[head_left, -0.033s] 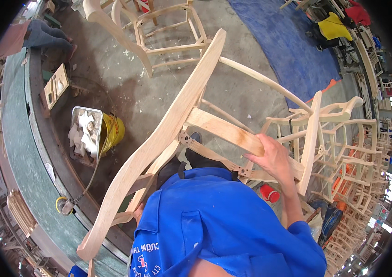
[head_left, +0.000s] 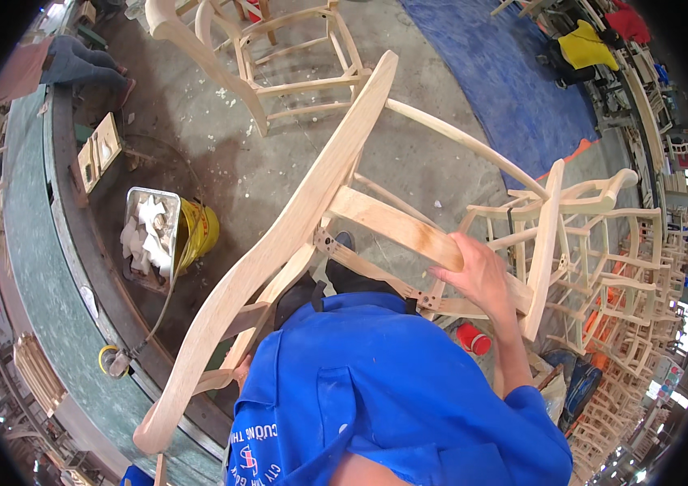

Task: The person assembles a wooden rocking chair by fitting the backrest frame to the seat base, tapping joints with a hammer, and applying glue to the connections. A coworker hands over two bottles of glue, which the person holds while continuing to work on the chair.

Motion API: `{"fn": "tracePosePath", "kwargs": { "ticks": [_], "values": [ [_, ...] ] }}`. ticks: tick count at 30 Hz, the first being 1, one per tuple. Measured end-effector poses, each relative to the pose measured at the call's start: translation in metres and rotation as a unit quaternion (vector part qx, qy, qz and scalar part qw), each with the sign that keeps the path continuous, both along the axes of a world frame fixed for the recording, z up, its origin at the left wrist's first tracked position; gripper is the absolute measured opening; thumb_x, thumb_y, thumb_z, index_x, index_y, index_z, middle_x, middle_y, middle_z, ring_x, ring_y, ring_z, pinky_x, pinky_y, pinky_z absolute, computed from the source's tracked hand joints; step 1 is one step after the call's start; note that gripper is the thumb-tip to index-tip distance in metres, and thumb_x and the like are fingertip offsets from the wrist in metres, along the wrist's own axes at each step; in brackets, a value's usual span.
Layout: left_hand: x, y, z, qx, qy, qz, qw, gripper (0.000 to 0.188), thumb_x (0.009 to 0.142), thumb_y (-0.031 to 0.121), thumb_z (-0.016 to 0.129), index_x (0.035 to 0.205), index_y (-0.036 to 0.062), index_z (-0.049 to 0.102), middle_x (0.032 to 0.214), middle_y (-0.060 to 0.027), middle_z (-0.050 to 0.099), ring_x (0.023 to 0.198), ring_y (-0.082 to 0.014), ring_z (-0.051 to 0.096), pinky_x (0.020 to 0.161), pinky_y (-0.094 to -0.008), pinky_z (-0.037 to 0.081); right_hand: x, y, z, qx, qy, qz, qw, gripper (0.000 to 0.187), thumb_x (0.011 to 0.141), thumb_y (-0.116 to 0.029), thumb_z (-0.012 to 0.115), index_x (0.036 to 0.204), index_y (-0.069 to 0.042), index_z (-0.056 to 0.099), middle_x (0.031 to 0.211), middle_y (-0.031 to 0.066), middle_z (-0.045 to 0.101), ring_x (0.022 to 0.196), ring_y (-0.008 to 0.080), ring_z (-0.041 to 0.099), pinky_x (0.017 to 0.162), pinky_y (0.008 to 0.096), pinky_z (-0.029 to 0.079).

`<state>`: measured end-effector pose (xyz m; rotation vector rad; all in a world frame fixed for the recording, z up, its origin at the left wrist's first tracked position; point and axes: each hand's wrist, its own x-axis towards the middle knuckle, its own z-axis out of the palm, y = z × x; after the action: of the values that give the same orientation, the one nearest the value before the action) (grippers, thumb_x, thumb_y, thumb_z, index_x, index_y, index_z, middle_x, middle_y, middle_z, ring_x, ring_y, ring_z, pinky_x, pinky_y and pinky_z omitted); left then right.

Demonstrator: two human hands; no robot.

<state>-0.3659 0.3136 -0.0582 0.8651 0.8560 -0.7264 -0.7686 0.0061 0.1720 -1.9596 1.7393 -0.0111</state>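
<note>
In the head view, I see the pale chair frame (head_left: pixel 279 243) stretching mostly left of the right hand (head_left: pixel 482 271), which clasps its rail (head_left: pixel 397 228); the left hand (head_left: pixel 243 370), beside it, is mostly hidden, grip unclear.

Bench (head_left: pixel 56 283) left (chair (head_left: pixel 279 236) centre)

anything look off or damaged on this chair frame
The pale chair frame has a brownish patch on the rail the right hand holds, darker than the wood around it. I can't tell whether it's damage or natural grain.
</note>
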Motion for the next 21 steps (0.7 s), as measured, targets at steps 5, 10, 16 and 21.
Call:
{"fn": "tracePosePath", "kwargs": {
  "ticks": [5,10,16,21],
  "values": [
    [-0.003,-0.014,0.005,0.010,0.007,-0.011,1.000,0.033,0.090,0.026,0.040,0.108,0.0023,0.054,0.106,-0.0124,0.062,0.101,-0.0287,0.061,0.092,-0.0500,0.047,-0.008,-0.011,-0.011,0.011,-0.005,-0.010,1.000,0.053,0.070,-0.034,0.079,0.107,-0.004,0.054,0.090,0.0172,0.063,0.087,0.0381,0.061,0.072,0.0455,0.046],
    [-0.006,-0.036,0.010,0.009,0.014,-0.016,1.000,0.033,0.090,0.025,0.040,0.109,0.0019,0.054,0.107,-0.0129,0.062,0.101,-0.0292,0.061,0.092,-0.0505,0.047,-0.015,-0.026,-0.015,-0.002,0.011,0.003,1.000,0.052,0.070,-0.033,0.078,0.106,-0.005,0.055,0.090,0.0172,0.063,0.087,0.0386,0.061,0.072,0.0453,0.046],
    [-0.012,-0.071,0.010,0.001,0.027,0.004,1.000,0.034,0.091,0.025,0.040,0.110,0.0015,0.054,0.108,-0.0134,0.062,0.101,-0.0298,0.061,0.091,-0.0512,0.048,-0.026,-0.045,-0.001,0.044,-0.063,-0.040,0.996,0.054,0.072,-0.039,0.077,0.111,-0.006,0.060,0.092,0.0164,0.066,0.089,0.0351,0.064,0.076,0.0419,0.048],
    [-0.014,-0.114,0.000,-0.003,0.043,0.025,0.999,0.034,0.091,0.025,0.040,0.111,0.0012,0.054,0.109,-0.0139,0.062,0.102,-0.0303,0.061,0.091,-0.0517,0.048,-0.014,-0.083,0.028,0.011,-0.073,-0.043,0.996,0.056,0.072,-0.040,0.077,0.113,-0.005,0.061,0.095,0.0155,0.067,0.090,0.0326,0.064,0.077,0.0398,0.048]
  ]
}}
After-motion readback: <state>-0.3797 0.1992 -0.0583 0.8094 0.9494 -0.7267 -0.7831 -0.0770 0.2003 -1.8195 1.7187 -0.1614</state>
